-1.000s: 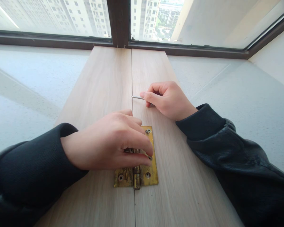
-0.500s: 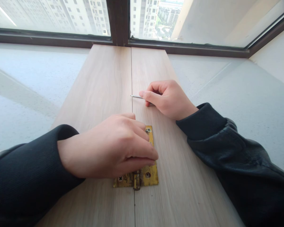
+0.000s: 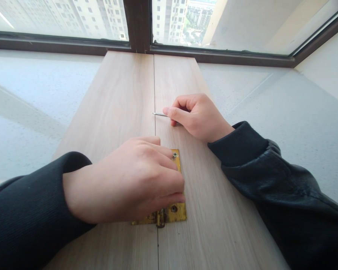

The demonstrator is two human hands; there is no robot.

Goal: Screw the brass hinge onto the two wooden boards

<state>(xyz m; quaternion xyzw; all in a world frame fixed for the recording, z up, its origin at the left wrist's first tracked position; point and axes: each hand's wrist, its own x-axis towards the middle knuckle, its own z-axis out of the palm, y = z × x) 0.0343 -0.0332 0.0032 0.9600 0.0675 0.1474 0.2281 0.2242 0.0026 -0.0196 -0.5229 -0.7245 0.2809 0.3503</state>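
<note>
My left hand (image 3: 126, 180) is closed above a worn brass hinge (image 3: 181, 214), knuckles up, with thumb and index finger pressed together. What those fingers hold, if anything, is hidden. The hinge lies across the seam of two pale wooden boards (image 3: 115, 93), and my hand covers most of it. A cross-head screw (image 3: 175, 154) sits at its upper right corner, and a dark hole (image 3: 174, 209) shows at the lower right. Farther up, my right hand (image 3: 198, 116) pinches what looks like a screwdriver (image 3: 159, 114). Only its slim silver shaft shows, pointing left over the seam.
A white speckled sill (image 3: 30, 86) extends on both sides of the boards. Behind them stands a dark window frame (image 3: 141, 26), with tall buildings beyond the glass. A pale wall (image 3: 326, 56) rises at the right.
My left hand has turned slightly, its thumb side dipping and fingertips drawing in, and it now hides the hinge's lower left screw. The right hand keeps its grip; the view has shifted a little.
</note>
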